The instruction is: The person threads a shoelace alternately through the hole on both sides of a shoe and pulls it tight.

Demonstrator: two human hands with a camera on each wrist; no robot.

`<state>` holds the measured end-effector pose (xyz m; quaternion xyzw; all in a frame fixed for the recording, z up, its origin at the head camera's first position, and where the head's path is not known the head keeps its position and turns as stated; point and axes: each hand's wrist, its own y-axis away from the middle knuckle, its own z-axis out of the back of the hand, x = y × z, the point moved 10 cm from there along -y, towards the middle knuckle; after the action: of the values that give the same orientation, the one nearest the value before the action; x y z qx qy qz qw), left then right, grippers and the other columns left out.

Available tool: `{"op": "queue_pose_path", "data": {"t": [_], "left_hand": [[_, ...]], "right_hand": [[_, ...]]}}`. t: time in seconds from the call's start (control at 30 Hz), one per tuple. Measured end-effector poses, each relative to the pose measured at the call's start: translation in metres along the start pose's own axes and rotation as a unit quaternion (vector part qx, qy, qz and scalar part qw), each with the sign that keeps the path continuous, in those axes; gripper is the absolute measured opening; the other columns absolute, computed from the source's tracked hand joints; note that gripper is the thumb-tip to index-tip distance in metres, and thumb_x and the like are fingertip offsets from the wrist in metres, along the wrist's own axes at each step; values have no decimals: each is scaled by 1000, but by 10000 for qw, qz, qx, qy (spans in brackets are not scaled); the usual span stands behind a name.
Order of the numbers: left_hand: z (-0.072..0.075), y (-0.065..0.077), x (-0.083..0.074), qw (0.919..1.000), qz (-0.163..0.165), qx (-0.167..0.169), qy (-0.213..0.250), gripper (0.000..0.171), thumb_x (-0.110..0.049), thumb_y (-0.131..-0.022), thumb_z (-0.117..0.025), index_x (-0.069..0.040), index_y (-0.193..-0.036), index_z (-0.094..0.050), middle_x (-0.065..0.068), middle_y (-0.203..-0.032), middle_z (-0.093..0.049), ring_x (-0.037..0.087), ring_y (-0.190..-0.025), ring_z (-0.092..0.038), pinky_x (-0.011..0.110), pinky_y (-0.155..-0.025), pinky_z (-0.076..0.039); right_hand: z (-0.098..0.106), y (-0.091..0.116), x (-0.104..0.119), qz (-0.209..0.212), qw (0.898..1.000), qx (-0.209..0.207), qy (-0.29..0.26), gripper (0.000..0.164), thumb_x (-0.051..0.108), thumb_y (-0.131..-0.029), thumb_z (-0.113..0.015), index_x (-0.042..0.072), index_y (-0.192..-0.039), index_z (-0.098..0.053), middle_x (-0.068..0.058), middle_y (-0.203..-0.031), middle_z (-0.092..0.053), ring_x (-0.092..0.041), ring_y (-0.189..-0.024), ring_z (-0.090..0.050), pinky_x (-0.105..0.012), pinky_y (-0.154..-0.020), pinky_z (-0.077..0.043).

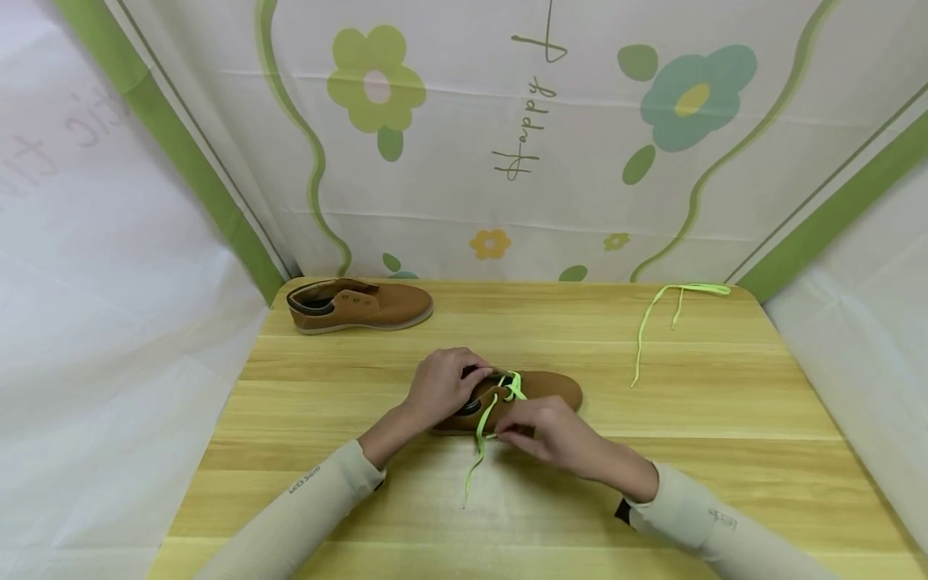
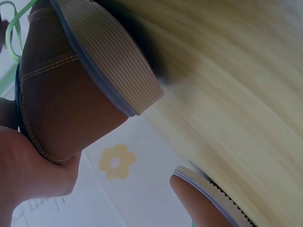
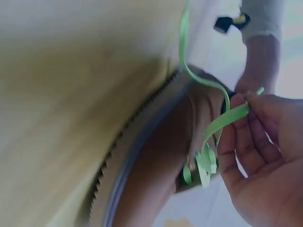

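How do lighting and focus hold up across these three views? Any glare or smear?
Head view: fairly sharp and evenly lit, pale sheen on the table beside the shoe; left wrist view: dim, hazy, dark shadow beside the sole, table grain smeared; right wrist view: table blurred, bright haze around the sleeve, though the lace pinched by the right hand is easy to make out.

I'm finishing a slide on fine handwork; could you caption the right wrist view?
Right hand pinching a green lace near its tip, beside the brown shoe it is threaded through.
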<state>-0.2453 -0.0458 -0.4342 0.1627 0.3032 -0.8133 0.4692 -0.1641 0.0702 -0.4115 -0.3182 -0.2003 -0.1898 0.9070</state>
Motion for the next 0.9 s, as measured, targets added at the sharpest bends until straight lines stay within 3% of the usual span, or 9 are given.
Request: {"op": "queue_pose_path", "data": {"t": [0.2, 0.33, 0.6, 0.9], "left_hand": [[-4, -4, 8, 9982, 380, 311, 339, 7, -18, -97, -79, -16, -94, -85, -2, -95, -80, 10, -78, -69, 27, -64, -52], [-6, -5, 10, 9971, 459, 423, 425, 8, -17, -98, -78, -16, -94, -85, -2, -96, -79, 11, -80, -70, 29, -66, -53], [-5, -5, 10, 9968, 474, 431, 484, 10, -15, -100, -76, -14, -93, -84, -1, -94, -79, 12, -80, -69, 30, -68, -52], [-5, -6, 9, 9979, 323, 340, 454, 9, -16, -99, -76, -14, -93, -82, -1, -93, -78, 12, -80, -70, 30, -69, -53]], "right_hand": [[24, -3, -27, -998, 9931, -517, 323, 13, -4, -85, -85, 7, -90, -80, 1, -84, -78, -4, -72, -70, -21, -62, -57], [31, -5, -43, -1607, 9842, -685, 288, 10, -3, -87, -84, 6, -87, -79, 1, -80, -77, -4, -69, -70, -20, -61, -57], [27, -5, -72, -2891, 9561, -478, 52, 10, 4, -89, -80, 10, -82, -80, 7, -71, -73, -2, -63, -66, -22, -60, -55], [18, -10, -82, -3251, 9454, -229, 77, 15, 6, -87, -77, 14, -74, -78, 10, -63, -68, -3, -54, -60, -24, -58, -53]]}}
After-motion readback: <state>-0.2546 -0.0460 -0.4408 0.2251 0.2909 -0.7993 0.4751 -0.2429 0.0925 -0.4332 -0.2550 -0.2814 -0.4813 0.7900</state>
